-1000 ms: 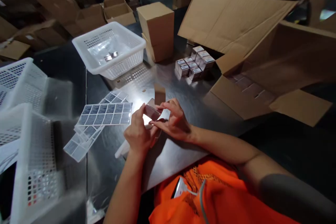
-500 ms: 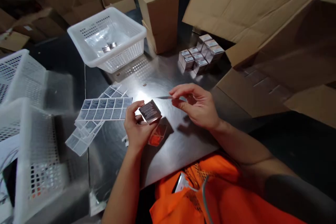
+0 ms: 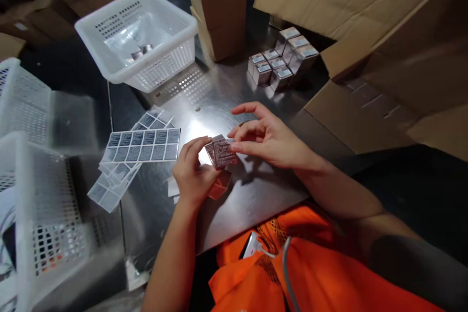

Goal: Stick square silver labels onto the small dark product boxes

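Note:
My left hand (image 3: 193, 173) grips a small shiny box (image 3: 210, 153) between thumb and fingers above the metal table. A dark printed label (image 3: 224, 152) lies against the face of the box turned toward the right. At the label's right edge is my right hand (image 3: 268, 139), its thumb and a fingertip pinching there while the index finger stretches out above. Whether the label sticks to the box or is only held against it, I cannot tell. Left of my hands, sheets of printed labels (image 3: 142, 146) overlap on the table.
Several small shiny boxes (image 3: 281, 63) stand grouped at the back right. Beside them is an open carton (image 3: 351, 112) with raised flaps. A white basket (image 3: 175, 29) and a tall cardboard box (image 3: 226, 14) stand behind. Another white basket (image 3: 29, 224) is at the left.
My right hand has brought the label left onto the box in my left hand. The box has turned, and my view has shifted slightly.

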The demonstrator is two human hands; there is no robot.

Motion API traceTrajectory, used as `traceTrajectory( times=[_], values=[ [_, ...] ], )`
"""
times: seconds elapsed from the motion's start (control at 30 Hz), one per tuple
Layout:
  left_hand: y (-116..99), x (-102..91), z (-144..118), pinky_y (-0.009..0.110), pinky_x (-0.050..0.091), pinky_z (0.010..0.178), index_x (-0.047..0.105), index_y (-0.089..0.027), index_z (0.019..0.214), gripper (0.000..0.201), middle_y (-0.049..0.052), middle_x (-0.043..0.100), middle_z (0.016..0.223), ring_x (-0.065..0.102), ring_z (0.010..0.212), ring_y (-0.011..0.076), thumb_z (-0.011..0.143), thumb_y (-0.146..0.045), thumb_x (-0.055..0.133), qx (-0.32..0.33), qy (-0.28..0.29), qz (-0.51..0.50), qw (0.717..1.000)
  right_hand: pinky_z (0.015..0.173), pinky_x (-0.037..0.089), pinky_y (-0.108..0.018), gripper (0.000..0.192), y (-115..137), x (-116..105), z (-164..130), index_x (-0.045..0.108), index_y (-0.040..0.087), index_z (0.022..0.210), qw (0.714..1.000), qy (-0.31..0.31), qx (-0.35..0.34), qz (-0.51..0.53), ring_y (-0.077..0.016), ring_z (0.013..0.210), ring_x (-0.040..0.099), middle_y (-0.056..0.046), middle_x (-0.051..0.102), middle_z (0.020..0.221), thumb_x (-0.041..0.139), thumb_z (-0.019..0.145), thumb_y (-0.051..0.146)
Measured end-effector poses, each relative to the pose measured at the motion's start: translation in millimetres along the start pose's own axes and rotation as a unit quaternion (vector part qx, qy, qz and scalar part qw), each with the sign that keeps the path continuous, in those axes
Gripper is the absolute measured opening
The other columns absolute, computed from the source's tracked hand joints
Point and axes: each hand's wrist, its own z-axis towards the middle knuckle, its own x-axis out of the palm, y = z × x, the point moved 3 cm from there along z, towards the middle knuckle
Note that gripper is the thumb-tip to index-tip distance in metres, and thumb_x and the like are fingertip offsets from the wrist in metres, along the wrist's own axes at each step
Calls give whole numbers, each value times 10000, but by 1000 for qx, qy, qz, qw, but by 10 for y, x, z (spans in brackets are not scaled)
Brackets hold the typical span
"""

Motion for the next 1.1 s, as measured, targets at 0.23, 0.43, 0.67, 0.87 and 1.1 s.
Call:
traceTrajectory(
  times=[0.23,0.43,0.67,0.87,1.1],
  values=[
    [-46,-10,11,275,554,738,717,-229,1179,436,64,754,1102,717,914,198,790,-399,817,9,12,23,1000,814,572,-316,642,-62,38,18,390,271,1171,998,-20,41,-34,-197,948,708,70,676,718,848,722,241],
    [-78,-16,9,258,540,695,713,-225,1195,417,60,760,1117,722,901,191,807,-345,806,37,14,27,999,724,563,-299,637,-92,19,30,391,275,1174,997,-18,45,-53,-199,900,718,69,679,733,843,724,267],
    [-94,-23,9,244,530,710,718,-229,1191,423,50,761,1128,725,937,189,784,-283,819,42,5,24,999,714,555,-283,638,-104,15,32,391,271,1174,997,-14,51,-53,-193,887,716,71,686,727,848,730,283],
    [-101,-29,10,254,545,747,713,-227,1197,433,53,759,1135,729,967,198,780,-285,812,45,6,27,999,671,528,-263,635,-99,18,35,385,272,1171,997,-13,50,-50,-182,822,705,73,683,719,842,731,266],
    [-106,-29,18,238,541,721,713,-229,1185,421,46,763,1122,734,934,186,778,-280,811,48,5,36,998,645,523,-264,642,-110,8,36,385,282,1161,997,-18,55,-50,-169,774,689,80,682,741,848,717,271]
  ],
)
